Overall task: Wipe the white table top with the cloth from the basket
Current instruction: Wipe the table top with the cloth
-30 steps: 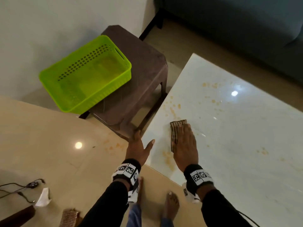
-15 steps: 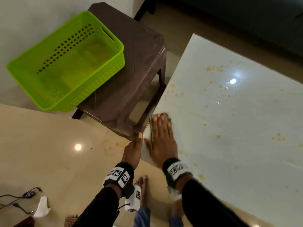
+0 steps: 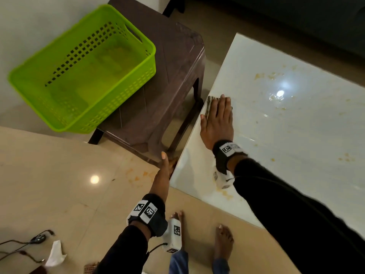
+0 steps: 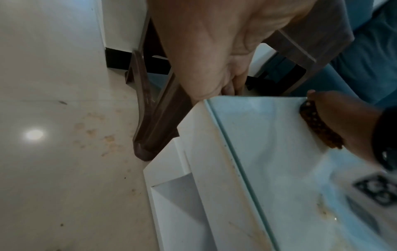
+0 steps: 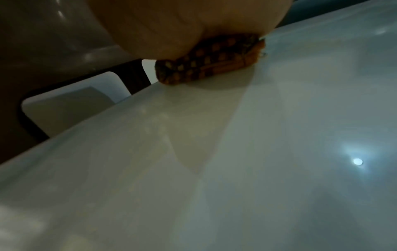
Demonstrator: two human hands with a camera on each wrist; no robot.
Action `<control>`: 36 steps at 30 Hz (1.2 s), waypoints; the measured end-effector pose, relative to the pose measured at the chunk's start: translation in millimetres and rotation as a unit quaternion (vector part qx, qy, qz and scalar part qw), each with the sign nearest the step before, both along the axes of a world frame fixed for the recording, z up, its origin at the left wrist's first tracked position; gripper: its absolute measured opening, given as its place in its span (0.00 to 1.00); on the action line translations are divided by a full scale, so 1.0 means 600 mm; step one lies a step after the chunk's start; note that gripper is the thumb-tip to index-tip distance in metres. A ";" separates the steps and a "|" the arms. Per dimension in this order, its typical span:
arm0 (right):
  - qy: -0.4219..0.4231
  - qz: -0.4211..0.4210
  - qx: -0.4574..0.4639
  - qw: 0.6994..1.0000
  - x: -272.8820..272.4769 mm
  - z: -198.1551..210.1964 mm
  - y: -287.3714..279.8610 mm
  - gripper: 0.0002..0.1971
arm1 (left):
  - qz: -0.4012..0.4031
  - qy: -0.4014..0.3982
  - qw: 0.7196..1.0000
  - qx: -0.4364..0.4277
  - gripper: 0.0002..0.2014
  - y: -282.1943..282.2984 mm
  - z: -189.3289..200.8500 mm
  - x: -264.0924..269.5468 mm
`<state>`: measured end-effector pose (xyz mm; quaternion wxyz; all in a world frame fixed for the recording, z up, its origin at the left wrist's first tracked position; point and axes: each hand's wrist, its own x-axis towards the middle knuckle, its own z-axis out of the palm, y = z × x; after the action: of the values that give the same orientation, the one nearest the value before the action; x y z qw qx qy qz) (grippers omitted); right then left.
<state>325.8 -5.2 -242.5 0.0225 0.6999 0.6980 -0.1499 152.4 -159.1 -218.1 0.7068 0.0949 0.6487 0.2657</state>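
Wiping: a folded brown patterned cloth [image 3: 209, 105] lies flat on the white table top [image 3: 296, 135], at its left edge, close to the near-left corner.
Cloth axis: its long side runs along that left edge, away from the person; one strip shows beyond the thumb side of the hand, and the rest is covered.
Right hand [image 3: 217, 119]: it presses the cloth down with a flat palm, fingers [image 3: 224, 103] straight and close together, pointing away from the person. The cloth sits directly under the palm and fingers, sticking out a little to the left.
Right wrist view: the cloth [image 5: 210, 59] is squeezed between hand and table, with its edge about level with the table's rim.
Left hand [image 3: 163, 175]: it rests against the table's side near the corner, thumb up. The fingers seem to curl round the edge, but the left wrist view hides them behind the palm, so I cannot tell their state for sure.
Nearer hand: the right one, already on the cloth; the left looks like a brace only.
Coming move, as a judgement: yellow-brown spots [image 3: 272, 76] lie further off and to the right, so the stroke has to go rightward and away, crosswise to the cloth's long side.
Basket [image 3: 83, 72]: green, with nothing inside, on a brown stool [image 3: 177, 76] just left of the table.
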 end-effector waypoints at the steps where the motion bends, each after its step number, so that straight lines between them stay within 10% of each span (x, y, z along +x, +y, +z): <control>1: 0.004 0.011 0.013 1.000 -0.013 0.001 -0.034 0.37 | 0.022 -0.014 1.000 0.007 0.56 0.002 0.000 -0.001; 7: 0.020 0.143 -0.013 0.989 -0.097 0.015 -0.344 0.38 | 0.141 -0.075 0.987 -0.004 0.48 0.015 0.019 -0.012; 16: 0.012 -0.021 0.023 0.999 0.016 0.003 0.005 0.38 | 0.061 -0.092 0.994 0.015 0.47 0.012 0.003 -0.009; 24: 0.031 0.124 -0.013 0.992 -0.108 0.003 -0.334 0.39 | 0.121 -0.125 0.985 -0.018 0.48 0.016 0.002 -0.021; 29: 0.026 0.270 0.029 0.962 -0.043 -0.001 -0.250 0.36 | 0.101 -0.162 0.982 -0.008 0.39 0.026 0.001 -0.028; 36: 0.025 0.025 0.031 0.999 -0.023 0.011 -0.128 0.39 | 0.048 -0.143 0.989 0.009 0.46 0.022 -0.009 -0.024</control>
<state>311.9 -82.0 -235.9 -0.0128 0.6783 0.7201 -0.1452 137.9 -145.7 -223.3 0.7778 0.0311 0.5427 0.3154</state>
